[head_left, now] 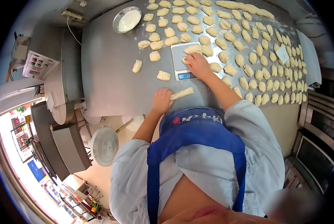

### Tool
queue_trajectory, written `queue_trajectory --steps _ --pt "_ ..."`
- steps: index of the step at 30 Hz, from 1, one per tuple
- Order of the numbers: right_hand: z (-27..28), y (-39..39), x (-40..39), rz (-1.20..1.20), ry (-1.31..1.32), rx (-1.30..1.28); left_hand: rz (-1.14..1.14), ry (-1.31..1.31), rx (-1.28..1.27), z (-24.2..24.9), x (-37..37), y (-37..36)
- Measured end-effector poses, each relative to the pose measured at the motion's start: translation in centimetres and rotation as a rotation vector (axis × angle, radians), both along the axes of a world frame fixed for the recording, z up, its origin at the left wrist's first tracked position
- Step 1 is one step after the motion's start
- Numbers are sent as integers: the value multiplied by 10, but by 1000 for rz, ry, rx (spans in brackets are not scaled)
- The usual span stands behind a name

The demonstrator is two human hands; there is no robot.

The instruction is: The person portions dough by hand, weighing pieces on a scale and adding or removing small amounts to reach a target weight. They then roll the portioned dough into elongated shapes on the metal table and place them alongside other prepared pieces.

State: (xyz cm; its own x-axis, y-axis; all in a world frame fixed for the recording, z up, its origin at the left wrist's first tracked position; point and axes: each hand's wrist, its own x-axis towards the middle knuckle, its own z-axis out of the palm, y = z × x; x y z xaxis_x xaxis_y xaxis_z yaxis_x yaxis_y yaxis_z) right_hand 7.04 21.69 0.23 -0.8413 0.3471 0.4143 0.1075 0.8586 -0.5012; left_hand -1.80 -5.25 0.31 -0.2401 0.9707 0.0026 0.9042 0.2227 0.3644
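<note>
Already, many dough pieces are laid out; a dough bit is pinched by the right hand on the scale, a strip by the left hand; a long roll is uncut.

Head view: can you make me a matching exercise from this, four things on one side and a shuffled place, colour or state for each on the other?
Column 1
1. left hand
2. right hand
3. bowl
4. apron

Column 2
A. holds white powder
B. over the scale, at the dough there
C. blue, with lettering on it
D. at one end of a dough strip

Pairs: 1-D, 2-B, 3-A, 4-C
</note>
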Motion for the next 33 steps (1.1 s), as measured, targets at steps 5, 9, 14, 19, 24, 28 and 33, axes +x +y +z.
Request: queue_trajectory --steps 5,9,14,19,24,28,33 --pt "37 -31 62 198 -54 -123 305 -333 -21 -13 -3 8" --pt "19 -49 109 354 -248 -74 501 -595 -67 12 0 20" --pt "53 -73 74 179 10 -259 307 -927 -75 45 15 42" --pt "19 -82 65 168 -269 -563 274 -1005 -149 35 3 34" --pt "37 -91 65 193 -249 -426 411 -1263 -315 32 10 25" --pt "41 -86 58 283 -333 -296 425 -1402 -336 22 7 28" --pt "44 -85 47 429 -585 -39 205 -1196 -669 40 -9 41"
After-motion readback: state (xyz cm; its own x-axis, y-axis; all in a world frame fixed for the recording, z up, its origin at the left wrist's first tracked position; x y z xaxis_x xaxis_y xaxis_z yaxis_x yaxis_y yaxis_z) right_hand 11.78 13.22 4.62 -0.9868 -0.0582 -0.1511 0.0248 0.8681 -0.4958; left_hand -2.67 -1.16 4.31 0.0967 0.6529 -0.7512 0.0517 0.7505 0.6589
